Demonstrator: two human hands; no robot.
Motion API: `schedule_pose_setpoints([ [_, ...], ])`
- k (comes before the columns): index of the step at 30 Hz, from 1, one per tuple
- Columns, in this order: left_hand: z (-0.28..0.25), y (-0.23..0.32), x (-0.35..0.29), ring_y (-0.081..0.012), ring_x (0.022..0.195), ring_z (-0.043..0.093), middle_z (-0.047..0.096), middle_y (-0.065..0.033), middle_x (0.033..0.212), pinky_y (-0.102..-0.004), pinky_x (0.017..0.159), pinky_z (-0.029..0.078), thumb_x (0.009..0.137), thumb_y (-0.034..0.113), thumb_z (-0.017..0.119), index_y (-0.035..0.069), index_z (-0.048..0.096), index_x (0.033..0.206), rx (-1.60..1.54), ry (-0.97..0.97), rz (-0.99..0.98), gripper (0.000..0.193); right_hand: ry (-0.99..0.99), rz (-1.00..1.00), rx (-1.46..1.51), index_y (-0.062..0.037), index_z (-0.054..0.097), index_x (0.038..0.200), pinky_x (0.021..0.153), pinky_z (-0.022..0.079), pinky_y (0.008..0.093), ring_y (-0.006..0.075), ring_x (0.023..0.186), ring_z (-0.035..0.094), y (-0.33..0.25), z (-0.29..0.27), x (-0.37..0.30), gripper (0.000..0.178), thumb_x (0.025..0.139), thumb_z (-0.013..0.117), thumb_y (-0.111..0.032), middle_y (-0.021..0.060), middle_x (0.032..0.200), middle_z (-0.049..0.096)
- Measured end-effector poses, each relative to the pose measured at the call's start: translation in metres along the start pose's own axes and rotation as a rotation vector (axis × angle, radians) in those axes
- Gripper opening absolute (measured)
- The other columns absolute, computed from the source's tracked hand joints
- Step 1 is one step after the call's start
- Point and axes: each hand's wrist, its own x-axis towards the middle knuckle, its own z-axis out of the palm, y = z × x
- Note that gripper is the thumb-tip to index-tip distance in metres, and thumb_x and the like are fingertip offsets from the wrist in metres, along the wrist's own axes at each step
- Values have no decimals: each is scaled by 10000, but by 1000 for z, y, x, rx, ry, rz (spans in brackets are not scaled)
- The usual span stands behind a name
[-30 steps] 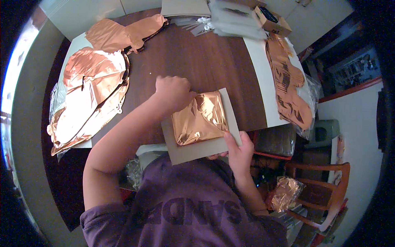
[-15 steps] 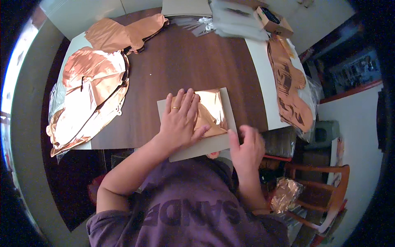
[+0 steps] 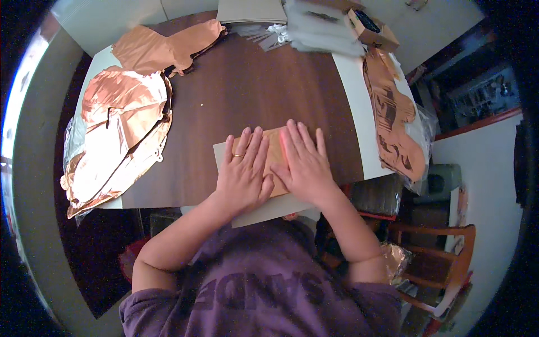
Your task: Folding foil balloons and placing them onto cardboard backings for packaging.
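Observation:
Both palms press flat on a folded copper-coloured foil balloon (image 3: 274,147) that lies on a pale grey board (image 3: 261,215) at the table's near edge. My left hand (image 3: 244,171), with a ring on one finger, covers the left part of the foil, its fingers stretched away from me. Over the right part rests my right hand (image 3: 305,164), fingers straight and the thumb pointing in toward the left hand. Much of the foil and the board is hidden under the hands.
Flat copper foil balloons (image 3: 126,129) are piled on the table's left side, with another balloon stack (image 3: 393,118) on the right edge. At the back are grey boards (image 3: 251,11), clear plastic bags (image 3: 320,31) and a small cardboard box (image 3: 373,31). A wooden chair (image 3: 461,264) stands at the lower right.
My right hand has come in from the board's right edge and now lies flat on the foil. The left hand has stayed nearly in place.

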Motion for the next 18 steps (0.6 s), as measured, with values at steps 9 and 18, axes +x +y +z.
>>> schedule_pose_setpoints([
  [9,-9,2,2,-359,1451,216,314,-221,1521,-539,1179,83,830,341,452,-69,386,1414,-62,-65,-25,716,-38,36,52,29,268,1474,1166,86,556,368,1445,215,3,-24,4,759,942,495,-464,231,1543,249],
  [18,-11,-5,-6,-360,1431,270,337,-223,1508,-540,1173,116,788,300,463,-70,388,1408,-51,-24,-8,726,-53,-25,55,6,271,1484,1156,93,580,365,1449,199,-13,5,3,747,951,465,-480,198,1565,213],
])
